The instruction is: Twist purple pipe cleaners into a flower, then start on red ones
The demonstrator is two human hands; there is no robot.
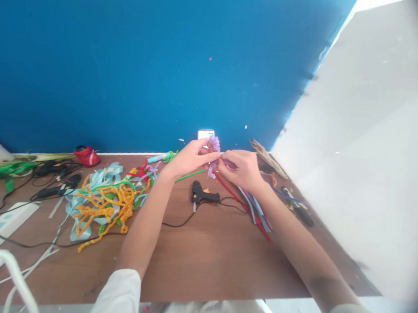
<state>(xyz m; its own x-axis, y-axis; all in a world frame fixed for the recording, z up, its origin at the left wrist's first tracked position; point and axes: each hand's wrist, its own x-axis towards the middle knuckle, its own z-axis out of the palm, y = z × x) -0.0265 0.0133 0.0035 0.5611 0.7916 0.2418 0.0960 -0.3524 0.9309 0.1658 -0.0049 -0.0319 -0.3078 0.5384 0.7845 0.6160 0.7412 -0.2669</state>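
Near the back of the table, a coiled purple pipe cleaner is held up between my two hands. The fingers of my left hand pinch its coil from the left. Close beside them, my right hand has thumb and forefinger pressed together at the coil's right side, gripping part of the same purple pipe cleaner. A loose curled end hangs below the fingers. Behind the hands a phone with a lit screen leans at the wall, partly covered. Below them a black hot glue gun lies on the table.
Left of my arm lies a tangle of orange pipe cleaners and light blue ribbon. A white power strip with black cords sits farther left. Straight red and grey pipe cleaners lie under my right forearm. Pliers rest near the right wall.
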